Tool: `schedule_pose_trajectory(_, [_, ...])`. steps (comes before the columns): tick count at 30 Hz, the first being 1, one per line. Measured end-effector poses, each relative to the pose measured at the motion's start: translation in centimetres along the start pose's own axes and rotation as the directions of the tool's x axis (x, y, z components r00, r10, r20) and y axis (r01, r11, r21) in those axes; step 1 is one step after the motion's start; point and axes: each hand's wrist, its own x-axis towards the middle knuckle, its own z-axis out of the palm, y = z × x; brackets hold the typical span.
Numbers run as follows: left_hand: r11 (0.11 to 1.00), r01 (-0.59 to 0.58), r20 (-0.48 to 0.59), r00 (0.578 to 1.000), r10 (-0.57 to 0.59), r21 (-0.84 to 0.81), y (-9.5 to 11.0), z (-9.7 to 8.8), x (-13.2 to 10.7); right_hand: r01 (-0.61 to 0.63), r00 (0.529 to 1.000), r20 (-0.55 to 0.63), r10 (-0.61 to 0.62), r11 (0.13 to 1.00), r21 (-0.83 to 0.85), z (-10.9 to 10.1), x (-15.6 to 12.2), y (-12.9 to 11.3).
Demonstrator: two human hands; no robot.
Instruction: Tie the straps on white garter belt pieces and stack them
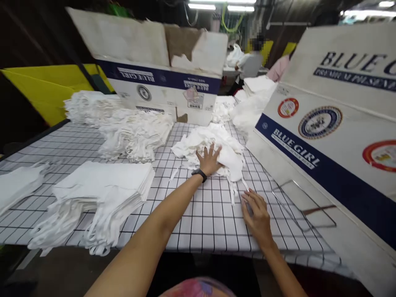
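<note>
My left hand (210,161), with a dark band at the wrist, lies spread on a loose heap of white cloth pieces with straps (229,144). Thin white straps hang from the heap's near side. One white strap (245,184) runs to the fingertips of my right hand (256,210). That hand rests low on the checked tablecloth (213,222), fingers curled and thumb close to them; the strap's end is hidden at the fingertips. To the left, a neat stack of white cloth pieces (105,181) lies with its straps hanging over the table's front edge.
More white bundles (133,132) sit at the back left, and another stack (20,181) lies far left. A printed carton (154,86) stands behind the heap. A larger carton (309,136) leans along the right, near a bent wire frame (305,206). A person (252,62) is beyond.
</note>
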Motion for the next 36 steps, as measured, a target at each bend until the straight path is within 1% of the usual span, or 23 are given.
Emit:
schedule_pose_trajectory(1, [1.0,0.005,0.006,1.0,-0.005,0.007,-0.1,-0.1,0.3,-0.029,0.999,-0.027,0.029,0.999,0.025,-0.7,0.3,-0.6])
schedule_pose_trajectory(3, [1.0,0.007,0.007,1.0,-0.007,0.02,-0.2,-0.2,0.6,-0.146,0.982,-0.121,0.147,0.989,0.018,-2.2,0.6,-1.2])
schedule_pose_trajectory(5, [1.0,-0.005,0.035,0.999,0.004,0.013,-0.2,-0.5,0.5,-0.282,0.933,-0.228,0.277,0.959,0.011,-3.8,0.6,-1.0])
schedule_pose_trajectory(7, [1.0,-0.026,0.084,0.996,0.026,-0.003,-0.3,-1.1,-0.5,-0.372,0.886,-0.299,0.355,0.928,0.001,-5.2,0.0,-0.4])
schedule_pose_trajectory(8, [0.999,-0.043,0.093,0.995,0.044,-0.006,-0.3,-1.5,-1.3,-0.397,0.873,-0.309,0.377,0.918,-0.004,-5.8,-0.5,-0.1])
schedule_pose_trajectory(10, [0.998,-0.07,0.076,0.995,0.07,-0.001,-0.2,-2.3,-3.7,-0.428,0.868,-0.286,0.406,0.904,-0.014,-6.6,-1.7,0.4])
schedule_pose_trajectory(12, [0.998,-0.063,0.007,0.998,0.063,0.013,0.1,-2.8,-6.3,-0.444,0.873,-0.227,0.432,0.896,-0.005,-6.7,-2.7,0.7])
schedule_pose_trajectory(14, [0.996,-0.086,-0.066,0.994,0.087,0.024,0.6,-2.8,-8.4,-0.449,0.881,-0.157,0.447,0.893,0.024,-6.3,-2.8,0.8])
schedule_pose_trajectory(16, [0.991,-0.131,-0.098,0.986,0.132,0.023,1.3,-2.6,-9.5,-0.437,0.897,-0.044,0.44,0.898,0.056,-5.3,-1.5,0.9])
schedule_pose_trajectory(19, [0.986,-0.167,-0.107,0.98,0.169,0.025,2.0,-2.1,-9.1,-0.376,0.916,0.178,0.36,0.924,0.071,-2.8,3.0,1.0])
schedule_pose_trajectory(20, [0.986,-0.161,-0.117,0.98,0.163,0.032,2.0,-2.1,-8.7,-0.34,0.92,0.231,0.318,0.938,0.063,-1.6,4.8,1.1])
schedule_pose_trajectory(21, [0.989,-0.144,-0.132,0.98,0.148,0.042,2.0,-2.1,-8.3,-0.305,0.925,0.255,0.282,0.951,0.054,-0.4,6.7,1.1])
schedule_pose_trajectory(23, [0.995,-0.079,-0.176,0.98,0.088,0.058,1.3,-2.4,-7.3,-0.249,0.933,0.265,0.242,0.968,-0.005,1.9,10.1,1.4])
schedule_pose_trajectory(25, [0.998,0.017,-0.226,0.974,-0.004,0.054,0.1,-3.3,-6.4,-0.231,0.922,0.299,0.245,0.97,-0.083,4.0,12.8,1.7])
schedule_pose_trajectory(27, [0.994,0.11,-0.261,0.96,-0.099,0.028,-1.7,-4.6,-5.4,-0.233,0.903,0.332,0.271,0.961,-0.15,5.4,14.4,2.1])
schedule_pose_trajectory(29, [0.982,0.186,-0.275,0.944,-0.18,-0.005,-3.6,-6.0,-4.5,-0.235,0.895,0.342,0.286,0.955,-0.182,6.3,15.2,2.5])
schedule_pose_trajectory(31, [0.973,0.229,-0.248,0.941,-0.229,-0.03,-5.4,-7.0,-3.6,-0.231,0.896,0.342,0.282,0.955,-0.184,6.7,15.4,2.9])
schedule_pose_trajectory(32, [0.969,0.242,-0.217,0.945,-0.245,-0.043,-6.1,-7.1,-3.3,-0.229,0.896,0.345,0.278,0.957,-0.177,6.7,15.4,3.0])
schedule_pose_trajectory(34, [0.963,0.257,-0.117,0.957,-0.265,-0.074,-7.0,-6.8,-3.0,-0.229,0.896,0.349,0.274,0.959,-0.164,6.5,15.4,3.1])
schedule_pose_trajectory(36, [0.96,0.261,-0.016,0.964,-0.264,-0.105,-7.1,-5.7,-3.1,-0.231,0.897,0.349,0.271,0.961,-0.151,6.1,15.4,3.0])
